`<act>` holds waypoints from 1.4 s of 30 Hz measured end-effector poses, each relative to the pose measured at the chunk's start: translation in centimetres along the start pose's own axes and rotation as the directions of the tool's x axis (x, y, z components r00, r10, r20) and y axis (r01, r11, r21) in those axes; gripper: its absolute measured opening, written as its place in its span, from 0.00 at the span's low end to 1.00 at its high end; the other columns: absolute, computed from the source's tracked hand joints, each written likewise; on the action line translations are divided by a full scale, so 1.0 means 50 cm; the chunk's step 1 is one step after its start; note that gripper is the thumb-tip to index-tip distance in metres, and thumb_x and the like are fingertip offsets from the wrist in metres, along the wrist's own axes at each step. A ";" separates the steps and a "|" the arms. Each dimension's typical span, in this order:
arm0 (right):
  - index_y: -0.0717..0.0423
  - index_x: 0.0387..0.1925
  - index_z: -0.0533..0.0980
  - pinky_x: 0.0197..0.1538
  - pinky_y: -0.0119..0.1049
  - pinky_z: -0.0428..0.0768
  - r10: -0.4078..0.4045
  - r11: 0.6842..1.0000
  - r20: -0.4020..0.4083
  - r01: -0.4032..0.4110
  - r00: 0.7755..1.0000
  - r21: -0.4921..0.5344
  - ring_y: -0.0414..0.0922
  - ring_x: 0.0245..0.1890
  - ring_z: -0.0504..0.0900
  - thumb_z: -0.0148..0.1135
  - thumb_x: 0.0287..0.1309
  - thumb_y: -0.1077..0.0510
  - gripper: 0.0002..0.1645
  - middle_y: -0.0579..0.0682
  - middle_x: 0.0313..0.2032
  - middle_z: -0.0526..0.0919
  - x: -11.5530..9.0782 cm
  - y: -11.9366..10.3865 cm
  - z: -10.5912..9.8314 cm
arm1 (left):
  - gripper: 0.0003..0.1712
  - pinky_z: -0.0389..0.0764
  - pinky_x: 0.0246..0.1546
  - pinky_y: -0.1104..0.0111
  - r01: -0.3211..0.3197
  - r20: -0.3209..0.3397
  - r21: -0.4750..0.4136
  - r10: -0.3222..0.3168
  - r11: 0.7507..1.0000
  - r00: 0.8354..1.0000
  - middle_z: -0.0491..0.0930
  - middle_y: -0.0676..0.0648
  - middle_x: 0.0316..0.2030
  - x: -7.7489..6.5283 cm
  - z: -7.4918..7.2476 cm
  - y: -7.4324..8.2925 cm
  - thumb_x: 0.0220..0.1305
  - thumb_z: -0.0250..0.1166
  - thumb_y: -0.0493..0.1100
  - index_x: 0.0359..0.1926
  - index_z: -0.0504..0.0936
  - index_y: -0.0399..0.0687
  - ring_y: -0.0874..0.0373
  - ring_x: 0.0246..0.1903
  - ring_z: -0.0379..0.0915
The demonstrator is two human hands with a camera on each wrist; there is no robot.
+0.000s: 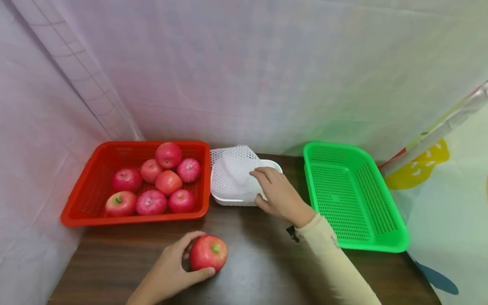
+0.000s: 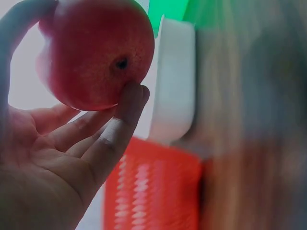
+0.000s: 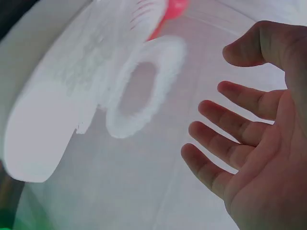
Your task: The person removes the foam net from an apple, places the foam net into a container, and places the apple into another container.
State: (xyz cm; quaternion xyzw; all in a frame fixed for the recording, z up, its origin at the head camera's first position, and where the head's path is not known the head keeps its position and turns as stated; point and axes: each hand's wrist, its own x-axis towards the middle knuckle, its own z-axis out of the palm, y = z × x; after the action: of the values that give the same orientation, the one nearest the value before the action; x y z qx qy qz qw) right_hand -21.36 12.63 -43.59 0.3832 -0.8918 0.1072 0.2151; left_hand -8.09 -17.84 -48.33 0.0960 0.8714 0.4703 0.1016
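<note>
My left hand [image 1: 171,271] grips a red apple [image 1: 208,253] above the dark tabletop, thumb on the near side and fingers round the far side. The left wrist view shows fingertips pressed against the apple's underside, near its dark blossom end. Over a small white basket [image 1: 228,201] hovers my right hand [image 1: 284,198], its fingers slightly bent and apart from the thumb. White foam fruit nets [image 1: 233,171] lie heaped in that basket. In the right wrist view a ring-shaped foam net [image 3: 175,62] sticks out, and a gap separates it from the fingers.
On the left a red basket [image 1: 133,221] holds several red apples [image 1: 151,202]. A green basket [image 1: 337,199] stands at the right, beside the right forearm. White cloth [image 1: 236,76] hangs close behind the baskets. The wooden table [image 1: 114,254] shows in front.
</note>
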 end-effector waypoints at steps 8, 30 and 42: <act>0.63 0.62 0.72 0.54 0.52 0.75 0.129 0.986 -0.063 -0.121 0.990 0.113 0.56 0.53 0.76 0.60 0.54 0.56 0.32 0.58 0.55 0.76 -0.151 -0.057 -0.042 | 0.46 0.81 0.43 0.49 -0.184 -0.242 0.301 0.261 0.936 0.935 0.80 0.46 0.53 0.065 -0.188 0.008 0.46 0.79 0.64 0.63 0.73 0.51 0.50 0.44 0.79; 0.61 0.60 0.74 0.56 0.48 0.76 0.193 0.962 -0.018 -0.186 0.981 0.199 0.52 0.54 0.76 0.66 0.56 0.56 0.30 0.55 0.55 0.78 -0.246 -0.113 -0.010 | 0.54 0.72 0.44 0.36 0.152 -0.157 0.573 -0.074 0.806 0.985 0.70 0.17 0.40 0.329 -0.514 -0.193 0.60 0.67 0.66 0.50 0.63 0.10 0.23 0.39 0.71; 0.58 0.61 0.74 0.57 0.45 0.75 0.186 0.962 -0.016 -0.179 0.982 0.207 0.49 0.55 0.76 0.65 0.61 0.53 0.29 0.51 0.55 0.78 -0.235 -0.119 -0.014 | 0.44 0.62 0.53 0.31 0.072 -0.271 0.539 0.092 0.839 0.958 0.61 0.16 0.52 0.225 -0.439 -0.125 0.65 0.67 0.50 0.63 0.59 0.16 0.20 0.51 0.58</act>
State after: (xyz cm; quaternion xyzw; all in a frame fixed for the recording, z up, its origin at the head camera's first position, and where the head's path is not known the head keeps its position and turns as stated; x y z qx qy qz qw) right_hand -9.62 16.30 -48.27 0.3176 -0.9036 0.2245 0.1793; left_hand -25.24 -35.81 -42.77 0.0564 0.9736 0.2132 -0.0593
